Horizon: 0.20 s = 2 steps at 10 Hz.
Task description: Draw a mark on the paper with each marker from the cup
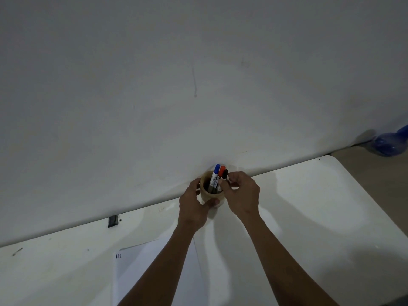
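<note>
tan cup [212,195]; markers capped blue [217,167], red-orange [222,169], black [225,173]; white paper [154,272] with small dark and red marks [118,256]; white table [309,206]; blue object [390,143].

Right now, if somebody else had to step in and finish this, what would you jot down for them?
Left hand: wrapped around the wooden cup, steadying it at the table's far edge by the wall.
Right hand: fingers at the black marker; a firm grip is not clear.
Blue marker and red marker stand in the cup.
Paper lies nearer the person, with three small marks at its top left corner.
Done: marks seem made.
Left: perhaps just seating the black marker.
</note>
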Available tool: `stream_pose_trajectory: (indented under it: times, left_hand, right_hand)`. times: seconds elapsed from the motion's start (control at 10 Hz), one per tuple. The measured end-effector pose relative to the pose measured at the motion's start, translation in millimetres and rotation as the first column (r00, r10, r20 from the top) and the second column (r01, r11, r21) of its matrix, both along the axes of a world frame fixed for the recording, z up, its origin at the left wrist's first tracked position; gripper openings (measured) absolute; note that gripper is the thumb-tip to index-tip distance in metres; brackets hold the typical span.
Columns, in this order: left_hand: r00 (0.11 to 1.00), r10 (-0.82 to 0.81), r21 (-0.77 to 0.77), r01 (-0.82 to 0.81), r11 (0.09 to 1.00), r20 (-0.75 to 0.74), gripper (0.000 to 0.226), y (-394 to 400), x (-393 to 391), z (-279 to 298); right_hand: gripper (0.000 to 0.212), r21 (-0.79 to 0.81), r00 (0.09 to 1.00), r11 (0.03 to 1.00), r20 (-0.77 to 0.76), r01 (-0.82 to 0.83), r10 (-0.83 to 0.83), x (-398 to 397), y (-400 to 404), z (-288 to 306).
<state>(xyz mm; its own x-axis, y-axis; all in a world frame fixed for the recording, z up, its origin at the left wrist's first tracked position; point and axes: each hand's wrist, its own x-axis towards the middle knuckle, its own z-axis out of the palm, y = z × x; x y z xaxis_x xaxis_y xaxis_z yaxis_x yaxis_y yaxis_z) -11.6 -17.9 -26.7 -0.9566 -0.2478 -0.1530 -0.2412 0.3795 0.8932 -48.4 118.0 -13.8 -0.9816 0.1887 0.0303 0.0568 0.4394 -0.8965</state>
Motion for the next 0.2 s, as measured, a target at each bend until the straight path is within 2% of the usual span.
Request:
stream_pose_trajectory:
  times: [0.2]
  left_hand:
    - [1.000, 0.007, 0.012, -0.007, 1.000, 0.001, 0.072, 1.0, 0.7, 2.0]
  right_hand:
    - [0.034, -0.043, 0.999, 0.999, 0.034, -0.025, 0.026, 6.5, 4.5, 6.8]
